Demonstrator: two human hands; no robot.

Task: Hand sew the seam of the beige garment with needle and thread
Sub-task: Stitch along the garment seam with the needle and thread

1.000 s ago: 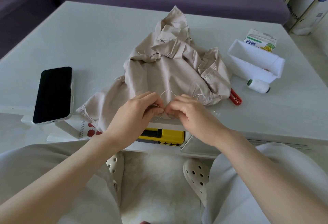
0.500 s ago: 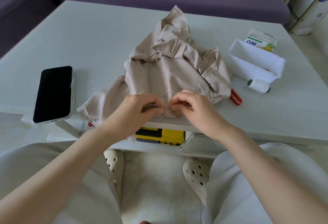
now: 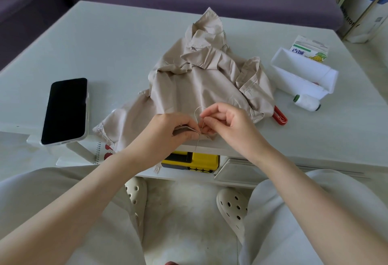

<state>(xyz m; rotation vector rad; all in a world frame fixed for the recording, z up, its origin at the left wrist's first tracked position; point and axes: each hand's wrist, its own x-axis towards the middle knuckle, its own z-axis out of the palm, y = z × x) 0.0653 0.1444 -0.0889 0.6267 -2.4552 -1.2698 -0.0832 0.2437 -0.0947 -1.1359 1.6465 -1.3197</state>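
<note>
- Two hands worked at the near edge of the white table point(image 3: 109, 39): the left hand point(image 3: 168, 131) pinched a folded seam of the beige garment point(image 3: 201, 79) between thumb and fingers.
- The right hand point(image 3: 226, 125) was loosely curled, thumb and forefinger pinching the needle point(image 3: 199, 133), which pointed down through the seam; a loop of thread point(image 3: 198, 110) arched above.
- Compared with half a second before, the hands had parted slightly and the right had lifted.
- One phone point(image 3: 65, 110) lay at left; one thread spool point(image 3: 307, 102), one white tray point(image 3: 302, 73) and one carton point(image 3: 308, 51) at right.
</note>
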